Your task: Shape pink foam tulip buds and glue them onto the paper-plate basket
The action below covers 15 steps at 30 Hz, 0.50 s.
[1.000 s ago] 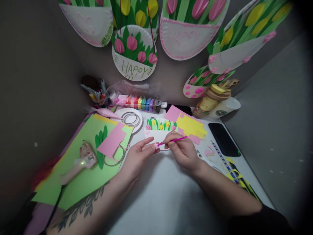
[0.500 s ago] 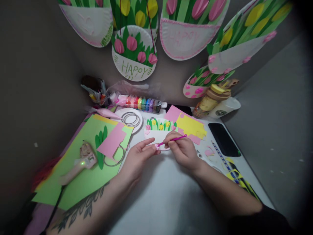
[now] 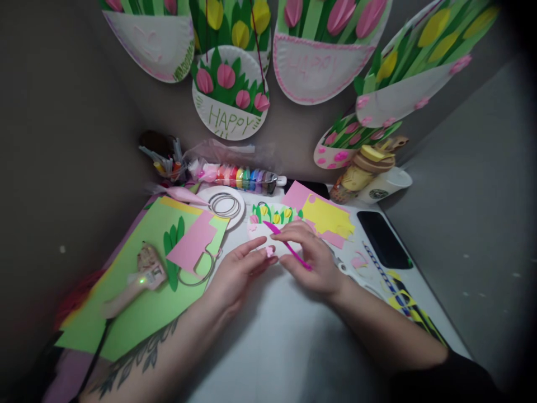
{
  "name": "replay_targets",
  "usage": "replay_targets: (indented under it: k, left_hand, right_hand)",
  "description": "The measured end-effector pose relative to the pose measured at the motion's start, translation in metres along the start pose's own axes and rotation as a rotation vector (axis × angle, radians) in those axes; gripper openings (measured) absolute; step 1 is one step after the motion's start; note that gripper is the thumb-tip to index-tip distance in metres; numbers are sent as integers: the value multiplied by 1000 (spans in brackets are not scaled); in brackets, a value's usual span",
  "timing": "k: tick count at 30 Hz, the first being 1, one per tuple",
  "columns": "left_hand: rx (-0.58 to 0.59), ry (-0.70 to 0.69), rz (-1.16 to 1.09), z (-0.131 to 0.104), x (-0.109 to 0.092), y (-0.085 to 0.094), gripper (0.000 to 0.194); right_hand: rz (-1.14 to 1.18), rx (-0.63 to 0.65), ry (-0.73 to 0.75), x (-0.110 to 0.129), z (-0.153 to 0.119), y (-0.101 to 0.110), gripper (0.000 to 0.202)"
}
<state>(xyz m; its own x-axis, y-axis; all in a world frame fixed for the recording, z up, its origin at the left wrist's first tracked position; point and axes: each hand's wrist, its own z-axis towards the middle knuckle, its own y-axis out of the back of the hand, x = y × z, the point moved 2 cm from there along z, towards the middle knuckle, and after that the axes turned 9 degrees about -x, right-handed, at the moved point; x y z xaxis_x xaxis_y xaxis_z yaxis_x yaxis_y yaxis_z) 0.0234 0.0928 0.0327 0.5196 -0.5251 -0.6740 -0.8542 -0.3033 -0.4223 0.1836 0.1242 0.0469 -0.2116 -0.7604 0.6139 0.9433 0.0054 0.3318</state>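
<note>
Between the fingertips of my left hand [image 3: 243,266] is a small pink clay flower [image 3: 269,252]. My right hand [image 3: 312,260] holds a magenta modelling tool [image 3: 289,246] between thumb and fingers, its upper end slanting to the left. Behind both hands lies a white paper-plate basket [image 3: 262,230] with green paper leaves and small yellow and pink tulips on it. My right hand covers part of that plate. A pale pink flower [image 3: 252,227] sits on the plate's left side.
At left, a hot glue gun [image 3: 140,280] with a lit green light lies on green paper [image 3: 113,319]. Scissors [image 3: 348,271] and a phone [image 3: 384,239] are at right. A coiled wire [image 3: 224,205] rests on a white plate; clay tubs [image 3: 243,178] stand behind.
The tool has come away from the flower and turned in my right hand, so it now slants the other way. My right fingers have spread a little. My left hand stays nearly still.
</note>
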Motion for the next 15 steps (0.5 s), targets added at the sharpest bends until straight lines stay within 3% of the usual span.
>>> replay_targets:
  k: [4,10,15]
  left_hand:
    - [44,-8,-37,1,0,-1,47]
    - [65,-14,-56,0,1,-2,43]
    - [8,-35,-98,0,-1,-1,34]
  right_hand:
    - [-131,45,106,-1,-2,-9,42]
    - [-138,15,101,-4,-5,-12,33]
    - [-100,22,53,-3,-3,-10,27]
